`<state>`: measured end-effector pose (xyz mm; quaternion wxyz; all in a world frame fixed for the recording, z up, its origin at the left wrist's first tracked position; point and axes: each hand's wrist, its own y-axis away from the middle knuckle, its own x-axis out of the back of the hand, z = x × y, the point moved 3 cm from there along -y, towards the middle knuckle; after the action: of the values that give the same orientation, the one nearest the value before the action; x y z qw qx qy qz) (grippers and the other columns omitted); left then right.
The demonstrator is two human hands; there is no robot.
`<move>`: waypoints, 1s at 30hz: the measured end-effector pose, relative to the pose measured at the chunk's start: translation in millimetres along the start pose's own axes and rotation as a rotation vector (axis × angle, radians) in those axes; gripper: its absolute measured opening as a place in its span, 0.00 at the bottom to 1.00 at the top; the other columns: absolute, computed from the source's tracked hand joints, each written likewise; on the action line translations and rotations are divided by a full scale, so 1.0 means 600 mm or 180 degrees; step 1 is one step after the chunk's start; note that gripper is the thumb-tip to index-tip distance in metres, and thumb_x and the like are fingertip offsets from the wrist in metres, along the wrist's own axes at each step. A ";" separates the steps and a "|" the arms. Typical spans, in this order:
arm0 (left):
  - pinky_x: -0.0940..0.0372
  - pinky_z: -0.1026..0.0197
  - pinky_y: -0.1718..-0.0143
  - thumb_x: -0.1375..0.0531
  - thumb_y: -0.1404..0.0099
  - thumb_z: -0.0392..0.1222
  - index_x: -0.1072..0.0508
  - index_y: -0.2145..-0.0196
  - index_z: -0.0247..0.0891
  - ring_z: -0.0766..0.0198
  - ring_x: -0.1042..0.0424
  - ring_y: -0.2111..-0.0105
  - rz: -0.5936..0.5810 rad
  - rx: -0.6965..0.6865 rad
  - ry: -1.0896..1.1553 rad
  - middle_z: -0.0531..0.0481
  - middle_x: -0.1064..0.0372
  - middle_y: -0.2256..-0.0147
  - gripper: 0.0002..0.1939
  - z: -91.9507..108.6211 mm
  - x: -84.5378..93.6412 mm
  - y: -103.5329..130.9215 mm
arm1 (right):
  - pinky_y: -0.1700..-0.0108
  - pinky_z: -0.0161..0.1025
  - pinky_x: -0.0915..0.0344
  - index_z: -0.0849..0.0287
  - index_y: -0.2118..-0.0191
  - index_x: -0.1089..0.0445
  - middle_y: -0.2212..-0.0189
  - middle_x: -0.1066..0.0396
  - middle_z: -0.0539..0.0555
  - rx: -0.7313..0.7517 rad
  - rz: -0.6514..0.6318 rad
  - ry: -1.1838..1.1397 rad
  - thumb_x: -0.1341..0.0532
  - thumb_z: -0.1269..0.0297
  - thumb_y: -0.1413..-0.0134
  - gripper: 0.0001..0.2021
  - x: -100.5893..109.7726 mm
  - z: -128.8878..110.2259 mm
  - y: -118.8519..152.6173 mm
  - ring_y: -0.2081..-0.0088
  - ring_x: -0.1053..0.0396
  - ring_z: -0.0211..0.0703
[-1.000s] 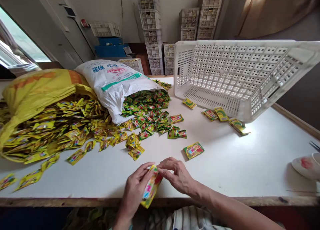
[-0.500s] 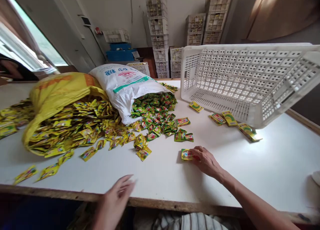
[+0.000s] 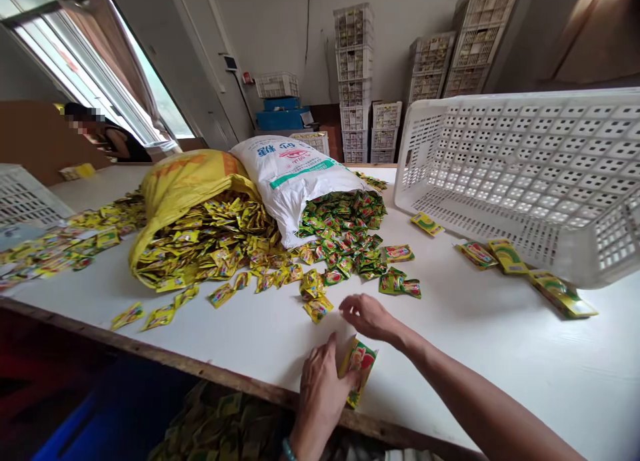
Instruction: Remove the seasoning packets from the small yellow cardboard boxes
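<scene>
My left hand grips a small yellow-and-green candy box with a red fruit picture, tilted up near the table's front edge. Its thumb lies across the box's face. Just beyond the box, my right hand is above the table with fingers loosely bent, and I see nothing in them. Nearest to its fingertips is a yellow candy packet. Green candy packets spill from a white woven sack. Yellow packets pour out of a yellow sack beside it.
A large white plastic crate lies at the right, with several flat boxes before it. More packets and another white crate are at the left. A person is by the window. Stacked crates stand behind.
The candy box has passed from my right hand on the table into my left hand, nearer me. My right hand has moved left towards the packets. The view has swung left.
</scene>
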<state>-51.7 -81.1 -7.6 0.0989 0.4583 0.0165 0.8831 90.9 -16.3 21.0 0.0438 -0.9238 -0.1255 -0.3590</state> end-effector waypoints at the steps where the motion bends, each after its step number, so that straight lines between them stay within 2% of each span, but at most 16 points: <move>1: 0.43 0.48 0.48 0.36 0.47 0.47 0.34 0.44 0.27 0.40 0.34 0.49 0.0058 0.0038 -0.0082 0.30 0.30 0.51 0.35 0.006 -0.005 0.003 | 0.59 0.42 0.37 0.61 0.65 0.26 0.68 0.26 0.58 -0.0249 0.0243 0.0048 0.44 0.62 0.43 0.11 -0.005 -0.004 -0.024 0.64 0.31 0.47; 2: 0.43 0.48 0.49 0.35 0.48 0.49 0.33 0.46 0.27 0.40 0.34 0.50 0.0080 0.0042 -0.0168 0.30 0.29 0.53 0.35 0.013 -0.009 0.005 | 0.60 0.43 0.38 0.61 0.69 0.28 0.70 0.27 0.58 -0.0415 0.0384 0.0116 0.43 0.56 0.42 0.14 -0.014 -0.009 -0.046 0.65 0.32 0.48; 4: 0.42 0.49 0.51 0.34 0.50 0.48 0.29 0.53 0.29 0.41 0.33 0.53 0.0019 0.0033 -0.0332 0.32 0.28 0.57 0.29 0.026 -0.015 0.007 | 0.59 0.45 0.39 0.60 0.72 0.32 0.68 0.29 0.60 -0.0552 0.0531 0.0248 0.37 0.51 0.50 0.16 -0.039 -0.019 -0.083 0.61 0.33 0.53; 7: 0.41 0.52 0.54 0.33 0.52 0.44 0.28 0.60 0.35 0.44 0.32 0.55 -0.0129 0.0072 -0.0443 0.36 0.28 0.58 0.21 0.034 -0.015 0.006 | 0.57 0.47 0.40 0.59 0.70 0.35 0.61 0.31 0.63 -0.0593 0.0592 0.0295 0.27 0.57 0.66 0.20 -0.072 -0.017 -0.106 0.54 0.37 0.61; 9: 0.41 0.54 0.56 0.34 0.53 0.42 0.29 0.62 0.36 0.44 0.32 0.55 -0.0154 0.0089 -0.0429 0.36 0.28 0.58 0.18 0.032 -0.010 0.002 | 0.56 0.46 0.40 0.59 0.69 0.35 0.61 0.31 0.61 -0.0584 0.0619 0.0265 0.27 0.63 0.67 0.19 -0.079 -0.001 -0.102 0.54 0.37 0.61; 11: 0.41 0.55 0.60 0.36 0.51 0.41 0.30 0.63 0.37 0.45 0.29 0.57 -0.0167 0.0131 -0.0310 0.37 0.27 0.61 0.16 0.026 -0.008 -0.004 | 0.58 0.43 0.41 0.59 0.66 0.35 0.64 0.31 0.58 -0.0594 0.0642 0.0208 0.29 0.67 0.63 0.16 -0.071 0.026 -0.087 0.57 0.34 0.55; 14: 0.41 0.59 0.67 0.37 0.48 0.40 0.32 0.65 0.40 0.51 0.27 0.67 -0.0180 0.0340 0.0140 0.46 0.26 0.70 0.11 0.006 -0.010 -0.017 | 0.63 0.39 0.41 0.58 0.61 0.36 0.69 0.30 0.53 -0.0721 0.0674 0.0047 0.36 0.67 0.54 0.13 -0.036 0.074 -0.050 0.65 0.33 0.47; 17: 0.38 0.62 0.69 0.35 0.49 0.42 0.31 0.66 0.41 0.56 0.26 0.69 -0.0212 0.0361 0.1343 0.49 0.25 0.71 0.12 -0.012 -0.017 -0.030 | 0.65 0.37 0.39 0.58 0.62 0.36 0.69 0.30 0.51 -0.0807 0.0870 -0.0968 0.39 0.63 0.50 0.10 0.009 0.110 0.002 0.68 0.33 0.42; 19: 0.34 0.61 0.67 0.33 0.50 0.46 0.29 0.64 0.39 0.56 0.25 0.66 -0.0355 0.0356 0.2330 0.47 0.23 0.67 0.16 -0.014 -0.019 -0.035 | 0.64 0.37 0.36 0.58 0.63 0.36 0.67 0.30 0.52 -0.0687 0.1019 -0.1819 0.39 0.57 0.49 0.12 0.033 0.118 0.040 0.68 0.32 0.41; 21: 0.32 0.60 0.64 0.31 0.52 0.48 0.28 0.61 0.35 0.55 0.24 0.65 -0.0514 0.0484 0.3025 0.43 0.23 0.63 0.22 -0.007 -0.018 -0.034 | 0.63 0.38 0.35 0.59 0.61 0.36 0.65 0.30 0.53 -0.0501 0.1071 -0.2269 0.38 0.53 0.50 0.16 0.048 0.115 0.073 0.66 0.32 0.41; 23: 0.31 0.59 0.63 0.30 0.52 0.48 0.27 0.59 0.33 0.55 0.24 0.64 -0.0617 0.0616 0.3404 0.42 0.23 0.61 0.25 0.005 -0.016 -0.031 | 0.63 0.38 0.35 0.59 0.61 0.35 0.66 0.30 0.53 -0.0421 0.1051 -0.2204 0.36 0.55 0.51 0.15 0.053 0.107 0.098 0.65 0.32 0.41; 27: 0.30 0.60 0.62 0.29 0.52 0.46 0.25 0.60 0.34 0.57 0.24 0.65 -0.0736 0.0646 0.3620 0.42 0.23 0.59 0.23 0.024 -0.016 -0.025 | 0.66 0.36 0.37 0.61 0.70 0.32 0.71 0.29 0.51 -0.0481 0.0706 -0.1492 0.37 0.62 0.51 0.07 0.054 0.091 0.118 0.69 0.35 0.39; 29: 0.30 0.59 0.62 0.29 0.52 0.46 0.25 0.60 0.34 0.57 0.24 0.65 -0.0761 0.0666 0.3610 0.43 0.23 0.60 0.22 0.025 -0.018 -0.023 | 0.66 0.34 0.38 0.61 0.69 0.31 0.71 0.29 0.51 -0.0365 0.0594 -0.1343 0.38 0.67 0.51 0.03 0.060 0.087 0.120 0.69 0.35 0.38; 30: 0.30 0.59 0.61 0.29 0.53 0.46 0.24 0.60 0.34 0.57 0.23 0.65 -0.0781 0.0679 0.3602 0.42 0.23 0.60 0.23 0.024 -0.019 -0.023 | 0.66 0.34 0.38 0.60 0.67 0.31 0.70 0.29 0.51 -0.0292 0.0591 -0.1276 0.38 0.70 0.52 0.04 0.064 0.086 0.121 0.69 0.35 0.38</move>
<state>-31.2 -70.8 -10.1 0.1295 -0.0820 0.2085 0.9659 170.9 -70.1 9.4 0.0088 -0.9853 -0.0296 -0.1679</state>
